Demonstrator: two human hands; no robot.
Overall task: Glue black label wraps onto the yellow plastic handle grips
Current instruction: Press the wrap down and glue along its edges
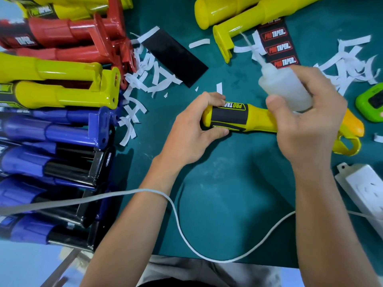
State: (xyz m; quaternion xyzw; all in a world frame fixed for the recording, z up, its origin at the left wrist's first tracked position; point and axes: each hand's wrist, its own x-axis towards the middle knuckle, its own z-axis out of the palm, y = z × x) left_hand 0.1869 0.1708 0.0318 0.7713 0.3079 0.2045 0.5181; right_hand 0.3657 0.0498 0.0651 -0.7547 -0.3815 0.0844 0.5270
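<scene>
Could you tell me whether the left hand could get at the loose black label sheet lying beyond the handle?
Probably not yet: the left hand grips the yellow plastic handle. Once released, nothing blocks the flat black label sheet.

white power strip [361, 189] beside green timer [371, 103], blue handles [47, 129] stacked.

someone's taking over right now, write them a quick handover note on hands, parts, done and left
Left hand: gripping the butt end of the yellow plastic handle grip lying on the green mat.
Right hand: holding the translucent squeeze glue bottle, nozzle pointing away.
Done: a black label wrap already sits around this grip; whether its seam is glued cannot be seen.
Left: two bare yellow grips at the top, beside the strip of black printed labels.
Finished grips are stacked at left.
</scene>
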